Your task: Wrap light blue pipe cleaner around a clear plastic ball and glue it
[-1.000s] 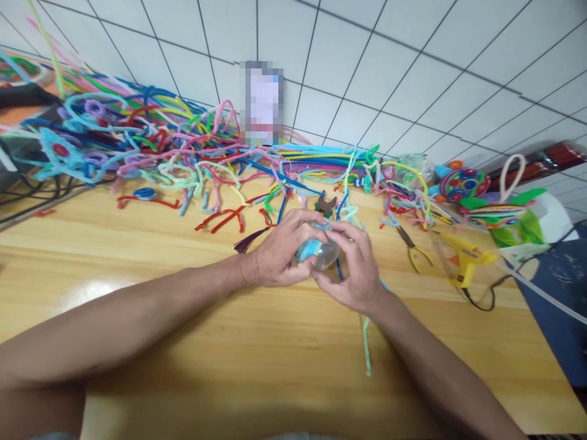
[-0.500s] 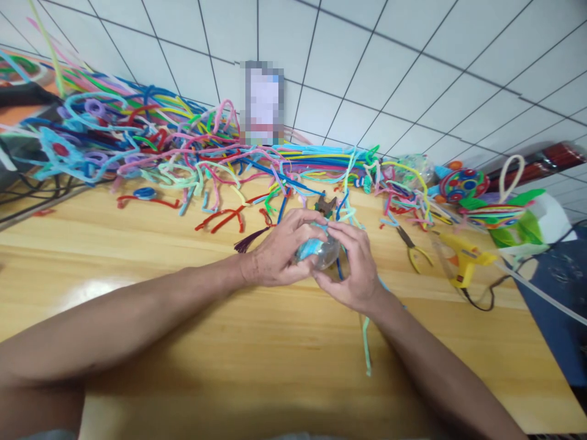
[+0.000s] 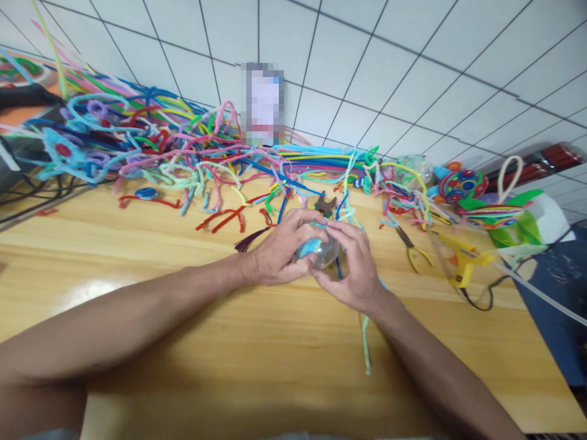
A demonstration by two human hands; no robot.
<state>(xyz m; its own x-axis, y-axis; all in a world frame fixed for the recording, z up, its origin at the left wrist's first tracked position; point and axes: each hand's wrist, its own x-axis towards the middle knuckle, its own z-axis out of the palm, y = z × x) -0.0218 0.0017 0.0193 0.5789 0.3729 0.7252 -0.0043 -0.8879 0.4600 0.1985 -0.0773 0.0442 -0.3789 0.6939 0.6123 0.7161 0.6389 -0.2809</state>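
Note:
Between my two hands sits a clear plastic ball with light blue fuzzy material on its left part. My left hand curls over its left side, thumb low and fingers across the top. On the opposite side my right hand is closed round it, with the fingertips of both hands meeting near the top. Much of the ball is hidden by the fingers. Just behind the hands lie dark-jawed pliers. A dark purple tassel rests beside my left wrist, and a pale green pipe cleaner lies below my right hand.
Tangled pipe cleaners line the back of the wooden table against the tiled wall. To the right are yellow-handled pliers, a yellow glue gun with its cord, and a colourful decorated ball. A pixelated upright object stands at the back.

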